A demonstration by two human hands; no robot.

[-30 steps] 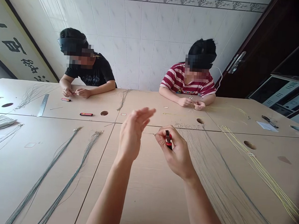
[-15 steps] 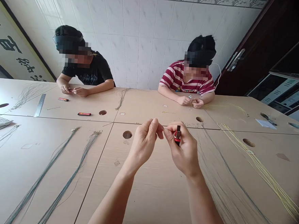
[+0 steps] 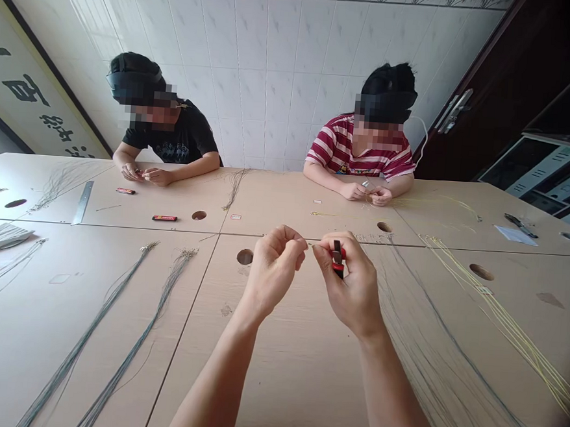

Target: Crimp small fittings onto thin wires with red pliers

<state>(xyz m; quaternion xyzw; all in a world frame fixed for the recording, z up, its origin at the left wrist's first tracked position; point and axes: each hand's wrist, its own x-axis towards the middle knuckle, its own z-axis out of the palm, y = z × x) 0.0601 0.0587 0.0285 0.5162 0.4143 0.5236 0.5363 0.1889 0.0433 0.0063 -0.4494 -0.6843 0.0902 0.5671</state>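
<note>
- As we look down along both forearms, the table [image 3: 298, 370] shows its wood grain between them; we judge that the wrists have room here.
- To the left, an outer grey-green bundle [image 3: 98, 323] and an inner grey-green bundle [image 3: 152, 316] run slantwise from the bottom edge, tips gathered at the far end. We suppose they lie lengthwise to limit tangling.
- To the right, dark strands [image 3: 445, 327] fan out loosely, and beyond them yellow strands [image 3: 520, 334] lie in their own group, perhaps sorted by colour.
- Ahead, above the board, the left hand [image 3: 274, 268] is curled, thumb and forefinger pinched on a thin strand [image 3: 311, 245]. We find this strand in the narrow gap between the two hands, its full course too fine to trace.
- Beside it, the right hand [image 3: 351, 286] grips a black-and-red object [image 3: 337, 259] upright in its curled fingers, with thumb and forefinger tips at the strand; this grip, we think, frees those tips for fine work. We cannot tell what the object is.
- Across the seam, a red-and-black stick [image 3: 165, 218] and a metal ruler [image 3: 83, 203] lie flat, well apart from our hands.
- At the far edge, a co-worker in black [image 3: 173, 137] and a co-worker in stripes [image 3: 362, 154] rest their forearms on the board, likely for steadiness, before the tiled wall [image 3: 270, 76].
</note>
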